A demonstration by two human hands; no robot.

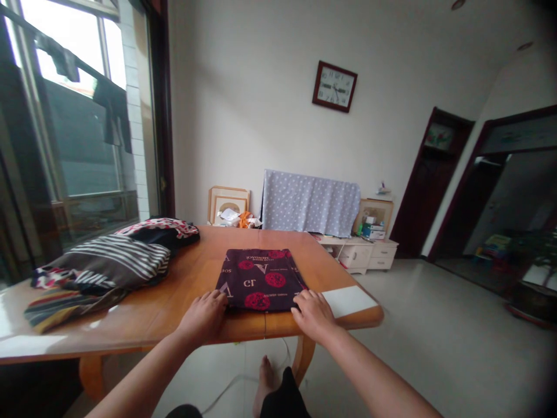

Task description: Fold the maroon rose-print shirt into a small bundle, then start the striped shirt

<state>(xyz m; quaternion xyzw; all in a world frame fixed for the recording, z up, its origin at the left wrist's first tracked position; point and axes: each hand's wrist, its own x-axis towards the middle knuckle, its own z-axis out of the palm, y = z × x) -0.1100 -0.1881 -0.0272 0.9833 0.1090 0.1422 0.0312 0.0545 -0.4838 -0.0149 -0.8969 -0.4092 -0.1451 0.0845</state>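
A dark purple cloth (260, 278) with red round patterns and pale letters lies folded flat on the wooden table (195, 273), near its front edge. My left hand (203, 314) rests at the cloth's near left corner, fingers curled on its edge. My right hand (312, 313) rests at the near right corner, fingers bent onto the edge. Both hands touch the cloth's near side.
A heap of striped and patterned clothes (108, 264) lies on the table's left part. A white sheet (349, 300) lies at the table's right corner. My bare foot (264, 377) shows below the table. A low white cabinet (365, 252) and a covered object (310, 203) stand by the far wall.
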